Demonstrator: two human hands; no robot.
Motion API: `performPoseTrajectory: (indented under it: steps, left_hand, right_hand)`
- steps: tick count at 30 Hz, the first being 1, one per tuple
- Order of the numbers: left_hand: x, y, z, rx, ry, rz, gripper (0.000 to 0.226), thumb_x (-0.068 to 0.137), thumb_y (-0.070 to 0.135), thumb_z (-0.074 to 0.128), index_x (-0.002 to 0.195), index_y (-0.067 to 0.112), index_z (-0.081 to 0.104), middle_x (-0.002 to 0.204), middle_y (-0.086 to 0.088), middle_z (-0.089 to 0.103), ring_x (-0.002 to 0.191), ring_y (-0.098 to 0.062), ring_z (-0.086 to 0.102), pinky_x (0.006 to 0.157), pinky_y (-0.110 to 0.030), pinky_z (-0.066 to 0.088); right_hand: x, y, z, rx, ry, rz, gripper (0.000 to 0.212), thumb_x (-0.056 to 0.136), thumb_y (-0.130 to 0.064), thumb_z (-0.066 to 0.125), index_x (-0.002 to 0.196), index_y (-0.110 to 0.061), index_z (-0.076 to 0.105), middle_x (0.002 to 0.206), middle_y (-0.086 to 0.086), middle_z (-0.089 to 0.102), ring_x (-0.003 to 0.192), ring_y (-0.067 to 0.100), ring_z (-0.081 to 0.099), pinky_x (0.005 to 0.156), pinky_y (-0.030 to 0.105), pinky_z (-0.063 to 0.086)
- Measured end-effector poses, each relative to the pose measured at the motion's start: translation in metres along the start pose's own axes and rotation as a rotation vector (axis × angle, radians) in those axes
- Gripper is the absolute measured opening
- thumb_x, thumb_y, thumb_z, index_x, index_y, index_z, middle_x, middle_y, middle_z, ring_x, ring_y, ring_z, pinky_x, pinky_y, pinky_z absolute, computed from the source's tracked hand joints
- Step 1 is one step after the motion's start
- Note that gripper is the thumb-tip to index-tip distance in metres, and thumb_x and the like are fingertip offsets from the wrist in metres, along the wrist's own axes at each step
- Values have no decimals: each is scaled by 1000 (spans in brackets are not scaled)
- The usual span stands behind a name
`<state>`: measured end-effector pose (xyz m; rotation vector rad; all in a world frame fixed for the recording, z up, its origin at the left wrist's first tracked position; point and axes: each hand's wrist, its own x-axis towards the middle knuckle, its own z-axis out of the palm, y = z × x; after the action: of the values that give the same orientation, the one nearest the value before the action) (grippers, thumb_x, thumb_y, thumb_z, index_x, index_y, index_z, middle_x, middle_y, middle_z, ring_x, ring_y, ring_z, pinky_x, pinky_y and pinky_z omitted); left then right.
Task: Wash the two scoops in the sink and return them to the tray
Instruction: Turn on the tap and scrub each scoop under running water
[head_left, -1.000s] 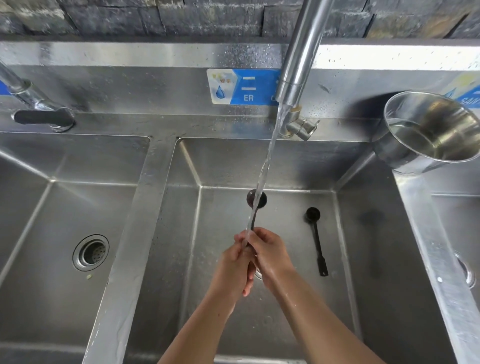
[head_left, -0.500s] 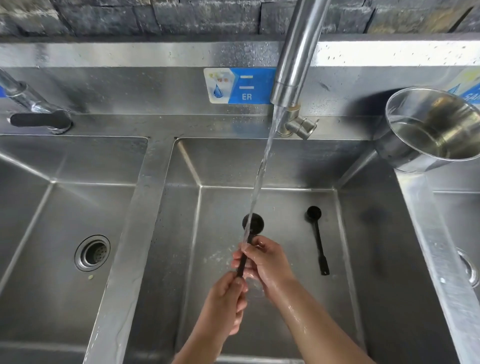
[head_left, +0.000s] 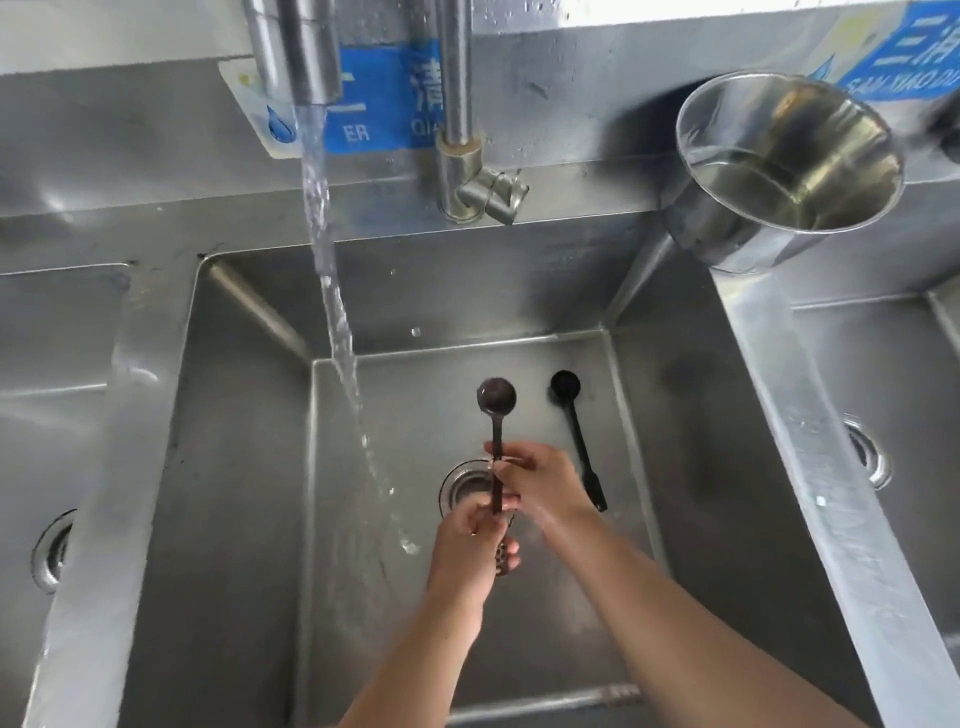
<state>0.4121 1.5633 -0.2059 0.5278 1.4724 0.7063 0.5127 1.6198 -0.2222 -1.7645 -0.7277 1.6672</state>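
Both my hands hold one dark long-handled scoop (head_left: 496, 397) over the middle sink (head_left: 249, 467), its round bowl pointing away from me. My left hand (head_left: 470, 551) grips the handle's lower end. My right hand (head_left: 540, 480) pinches the handle higher up. The scoop sits to the right of the running water stream (head_left: 337, 332), out of it. A second black scoop (head_left: 574, 436) lies flat on the sink floor just right of my right hand. No tray is in view.
The faucet spout (head_left: 296, 47) pours water that lands left of the drain (head_left: 465, 488). A steel pot (head_left: 784, 166) holding water stands on the ledge at the back right. Further basins flank the middle one on both sides.
The scoop and both hands have moved right, out of the water stream. The camera has come closer and shifted, so the view is tighter on the sink.
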Motion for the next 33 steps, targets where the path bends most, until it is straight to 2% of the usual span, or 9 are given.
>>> performPoseTrajectory:
  steps: [4,7,12,15,19,23,25,30,33]
  left_hand:
    - [34,-10,30,167,-54,23,34,88,-11,48,81,17,66,77,-12,62,73,-23,59,64,-35,50]
    - [63,-23,45,291,-15,44,25,83,-9,53,72,12,59,73,-15,58,72,-23,54,64,-39,44]
    - [99,-50,60,490,51,31,13,78,6,60,69,15,57,69,-7,62,67,-25,59,67,-51,53]
    - [104,-63,62,544,128,80,19,78,7,64,68,19,54,73,-8,66,70,-28,60,69,-47,51]
    - [100,-73,63,636,194,125,20,77,8,63,68,20,50,72,-6,67,71,-27,60,66,-39,46]
    - [100,-75,68,706,200,155,15,80,10,58,68,16,51,69,-1,64,61,-16,54,57,-27,41]
    - [100,-74,71,611,238,115,21,84,11,53,64,16,50,66,0,60,55,-7,43,50,-21,36]
    - [94,-64,69,531,224,96,29,95,21,45,69,11,52,66,-8,59,50,-4,43,49,-16,41]
    - [88,-54,54,687,160,105,7,87,21,57,84,14,58,84,-3,69,74,-13,62,71,-26,46]
  right_hand:
    - [45,13,-32,-256,129,-45,18,86,-6,65,94,-19,74,66,-1,68,56,17,62,70,39,59]
    - [70,23,-42,-316,206,-37,12,80,-9,72,86,-18,66,79,4,69,77,25,69,81,43,59]
    - [99,42,-48,-420,256,-61,12,80,-16,74,81,-24,65,77,-5,67,80,18,67,75,33,55]
    - [106,54,-49,-459,271,-84,8,83,-18,72,84,-21,64,75,-8,63,77,16,62,67,27,47]
    - [104,60,-49,-492,272,-100,6,86,-19,68,91,-16,65,85,2,69,82,21,64,77,34,54]
    - [101,62,-47,-555,278,-125,4,87,-19,65,85,-17,63,79,-1,67,77,19,63,71,35,54]
    - [100,61,-43,-544,295,-125,6,88,-20,65,82,-19,62,76,-4,66,74,16,64,70,36,56]
    - [95,55,-37,-520,335,-82,1,88,-20,64,88,-20,63,81,-1,69,78,19,66,73,38,56]
    - [84,46,-37,-551,354,-101,2,89,-19,62,90,-20,60,85,-1,66,79,18,64,72,37,55]
